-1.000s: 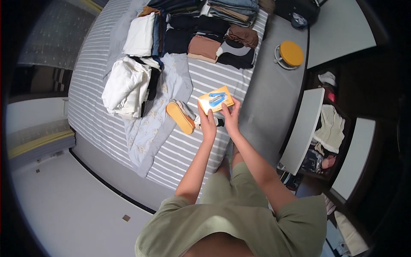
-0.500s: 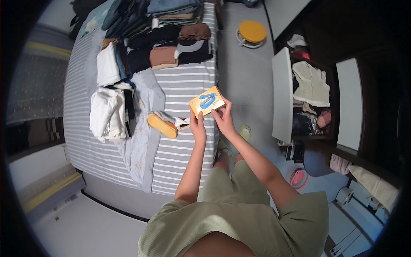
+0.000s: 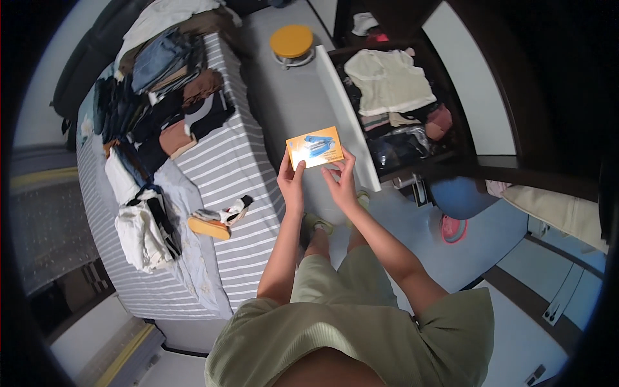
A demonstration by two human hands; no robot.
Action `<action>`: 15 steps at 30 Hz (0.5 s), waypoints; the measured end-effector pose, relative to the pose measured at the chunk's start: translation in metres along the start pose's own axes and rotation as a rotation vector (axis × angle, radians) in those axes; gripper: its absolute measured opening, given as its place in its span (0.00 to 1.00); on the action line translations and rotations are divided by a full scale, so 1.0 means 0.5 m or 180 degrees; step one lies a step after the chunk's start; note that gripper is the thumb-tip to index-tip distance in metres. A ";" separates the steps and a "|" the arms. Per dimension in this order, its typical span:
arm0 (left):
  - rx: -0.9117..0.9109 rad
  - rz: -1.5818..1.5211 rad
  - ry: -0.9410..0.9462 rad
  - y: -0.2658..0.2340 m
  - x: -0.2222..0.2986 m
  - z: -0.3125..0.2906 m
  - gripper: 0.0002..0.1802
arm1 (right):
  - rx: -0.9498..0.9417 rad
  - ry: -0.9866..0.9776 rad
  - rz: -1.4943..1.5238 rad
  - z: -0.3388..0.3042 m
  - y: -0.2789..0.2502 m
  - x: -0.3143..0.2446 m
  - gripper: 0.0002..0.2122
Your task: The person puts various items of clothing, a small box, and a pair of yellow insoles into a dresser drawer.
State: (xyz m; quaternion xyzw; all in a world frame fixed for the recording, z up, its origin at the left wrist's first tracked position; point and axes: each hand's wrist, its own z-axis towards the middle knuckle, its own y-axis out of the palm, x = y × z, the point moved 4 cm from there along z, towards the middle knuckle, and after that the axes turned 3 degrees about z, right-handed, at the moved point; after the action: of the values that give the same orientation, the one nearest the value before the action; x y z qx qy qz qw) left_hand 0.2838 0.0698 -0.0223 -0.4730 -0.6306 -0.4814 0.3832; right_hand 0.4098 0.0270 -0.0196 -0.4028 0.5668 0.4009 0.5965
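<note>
In front of me I hold a small yellow box [image 3: 314, 147], tilted slightly, with a blue stapler-shaped device pictured on its face. My left hand [image 3: 292, 186] is closed on its lower left corner, the thumb lying over the front. At the lower right corner, my right hand [image 3: 342, 184] grips the edge, with fingers partly hidden behind the box. To the left on the bed lie a yellow-soled slipper [image 3: 209, 228] and a bunched white and black cloth [image 3: 236, 210] beside it.
A striped bed [image 3: 248, 258] carries folded jeans [image 3: 161, 61], dark clothes and white garments [image 3: 142, 235]. An open drawer [image 3: 351, 109] at right holds a cream top [image 3: 390, 80] and other clothing. A yellow stool [image 3: 291, 42] stands beyond, and a pink basin [image 3: 453, 229] sits on the floor.
My view has turned right, so the bed shifts left and the drawer comes nearer the middle. The box, still in both hands, is now more level and over the floor beside the bed.
</note>
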 end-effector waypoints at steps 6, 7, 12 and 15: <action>-0.0301 0.0216 -0.0222 0.179 -0.040 -0.033 0.27 | 0.0608 0.0090 0.0666 0.020 -0.181 0.022 0.26; -0.0337 0.0373 -0.0139 0.207 -0.043 -0.041 0.26 | 0.0723 0.0117 0.0626 0.022 -0.209 0.026 0.23; -0.0408 0.0843 0.0060 0.318 -0.107 -0.079 0.23 | 0.1019 0.0555 0.0805 0.030 -0.339 0.042 0.18; -0.0685 0.0795 -0.0265 0.386 -0.175 -0.095 0.24 | 0.1294 0.0276 0.0611 0.043 -0.423 0.065 0.16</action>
State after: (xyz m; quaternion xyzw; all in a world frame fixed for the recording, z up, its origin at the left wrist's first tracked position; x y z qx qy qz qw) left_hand 0.4939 0.0209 -0.0456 -0.6056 -0.5271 -0.4747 0.3607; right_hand 0.6163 -0.0272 -0.0457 -0.2353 0.6967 0.3157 0.5996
